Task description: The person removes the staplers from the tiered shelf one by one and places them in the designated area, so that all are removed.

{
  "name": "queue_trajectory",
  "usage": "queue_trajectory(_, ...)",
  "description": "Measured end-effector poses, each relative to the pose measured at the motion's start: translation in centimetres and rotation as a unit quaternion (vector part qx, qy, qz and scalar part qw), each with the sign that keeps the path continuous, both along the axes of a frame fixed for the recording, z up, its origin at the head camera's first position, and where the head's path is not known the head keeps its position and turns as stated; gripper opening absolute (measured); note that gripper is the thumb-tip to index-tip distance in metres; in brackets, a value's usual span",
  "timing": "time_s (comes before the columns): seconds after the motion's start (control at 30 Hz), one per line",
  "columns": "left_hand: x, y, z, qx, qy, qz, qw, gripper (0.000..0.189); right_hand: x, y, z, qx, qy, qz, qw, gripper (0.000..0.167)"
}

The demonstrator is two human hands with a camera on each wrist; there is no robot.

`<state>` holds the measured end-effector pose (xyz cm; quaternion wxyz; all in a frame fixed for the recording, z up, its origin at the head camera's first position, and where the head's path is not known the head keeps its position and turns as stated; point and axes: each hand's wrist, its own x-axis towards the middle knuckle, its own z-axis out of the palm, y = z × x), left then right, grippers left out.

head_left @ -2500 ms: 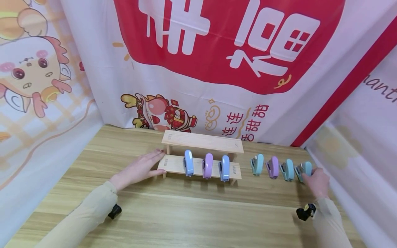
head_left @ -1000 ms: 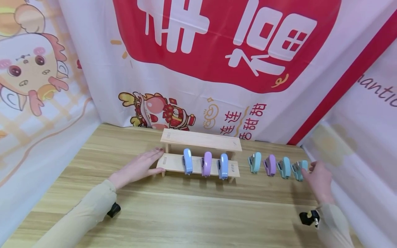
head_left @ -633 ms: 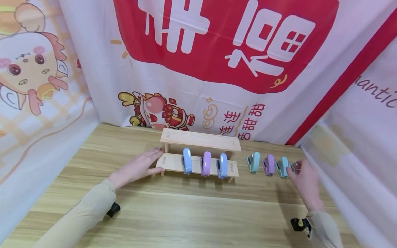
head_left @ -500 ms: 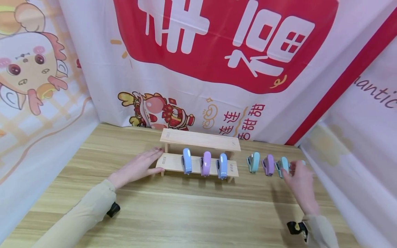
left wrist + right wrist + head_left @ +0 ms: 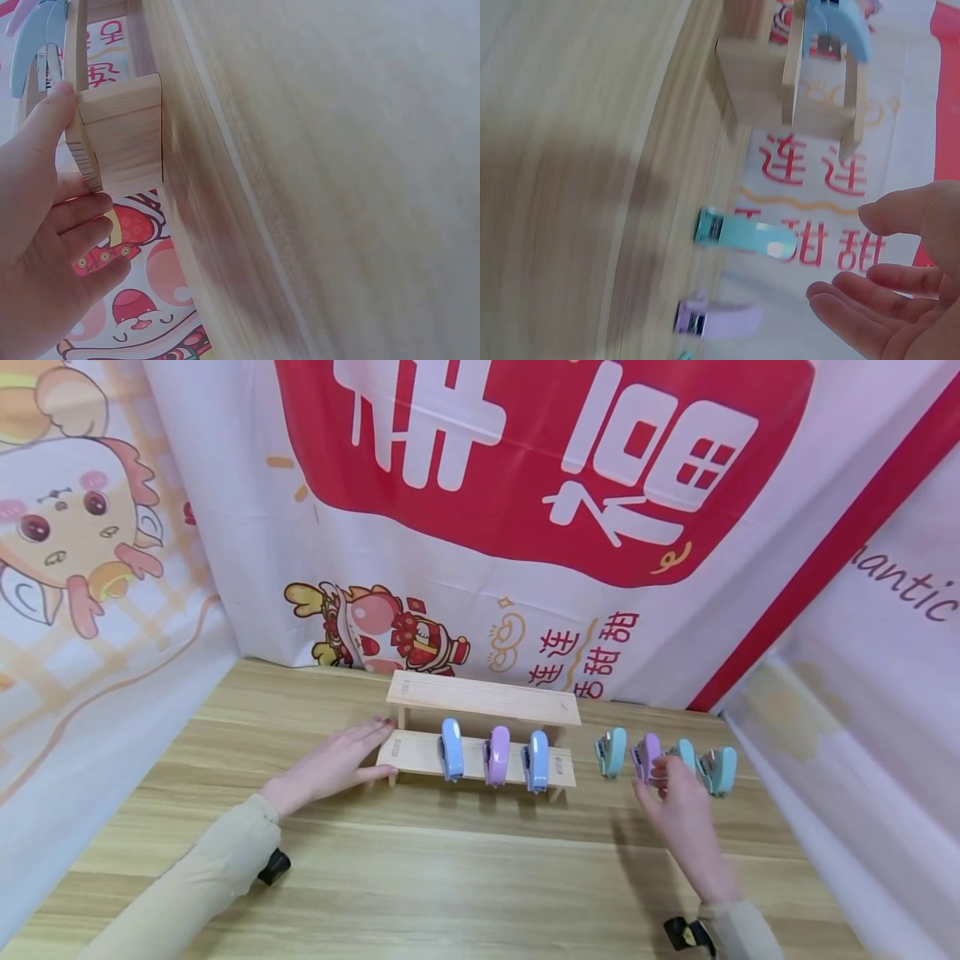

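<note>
My left hand holds the left end of a two-tier wooden shelf. In the left wrist view, the thumb lies on the lower board's edge and the fingers reach round its end. On that lower board stand two blue staplers, one at the left and one at the right, with a purple stapler between them. My right hand hovers over the row on the table, its fingers loosely spread and holding nothing. It partly covers a teal stapler and overlaps a purple stapler.
One teal stapler stands at the left end of the table row, another teal stapler at its right end. Printed cloth walls close off the back and both sides of the wooden table.
My right hand has let go of the rightmost teal stapler and moved left along the row. That stapler now stands by itself. My left hand stays at the shelf end.
</note>
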<state>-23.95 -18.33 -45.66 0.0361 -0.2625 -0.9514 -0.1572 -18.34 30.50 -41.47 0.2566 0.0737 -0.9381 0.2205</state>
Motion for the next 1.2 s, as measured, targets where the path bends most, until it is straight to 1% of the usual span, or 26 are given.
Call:
queue_trajectory(0.13, 0.1, 0.0, 0.1, 0.001, 0.005, -0.001, 1.0000, 0.079, 0.4, -1.6, 0.1, -0.004, -0.018, 0.009, 0.9998, 0.033)
queue_trajectory(0.3, 0.3, 0.1, 0.4, 0.000, 0.016, -0.005, 0.9999, 0.076, 0.8, -3.9, -0.1, -0.002, -0.020, 0.035, 0.9992, 0.036)
queue_trajectory(0.4, 0.4, 0.2, 0.4, -0.001, 0.018, -0.005, 0.9998, 0.076, 1.0, -5.3, -0.2, -0.014, -0.022, 0.054, 0.9982, 0.037)
queue_trajectory(0.57, 0.4, 0.1, 0.4, 0.001, 0.015, -0.005, 0.9999, 0.076, 1.0, -7.6, -0.6, -0.028, -0.034, 0.071, 0.9965, 0.041)
queue_trajectory(0.73, 0.3, 0.1, 0.4, -0.001, 0.016, -0.006, 0.9998, 0.077, 0.7, -9.5, -0.9, -0.045, -0.057, 0.076, 0.9944, 0.042)
queue_trajectory(0.9, 0.4, 0.1, 0.5, 0.000, 0.013, -0.004, 0.9999, 0.077, 0.1, -10.9, -1.1, -0.052, -0.086, 0.069, 0.9926, 0.044)
queue_trajectory(1.0, 0.4, 0.1, 0.5, -0.001, 0.009, -0.001, 1.0000, 0.077, -0.3, -11.4, -1.2, -0.059, -0.092, 0.067, 0.9918, 0.046)
queue_trajectory(1.13, 0.3, 0.2, 0.4, 0.000, 0.009, -0.001, 1.0000, 0.078, -0.8, -11.8, -1.4, -0.074, -0.087, 0.078, 0.9904, 0.046)
queue_trajectory(1.2, 0.2, 0.2, 0.3, 0.001, 0.010, -0.002, 0.9999, 0.078, -1.0, -12.1, -1.4, -0.074, -0.086, 0.078, 0.9905, 0.046)
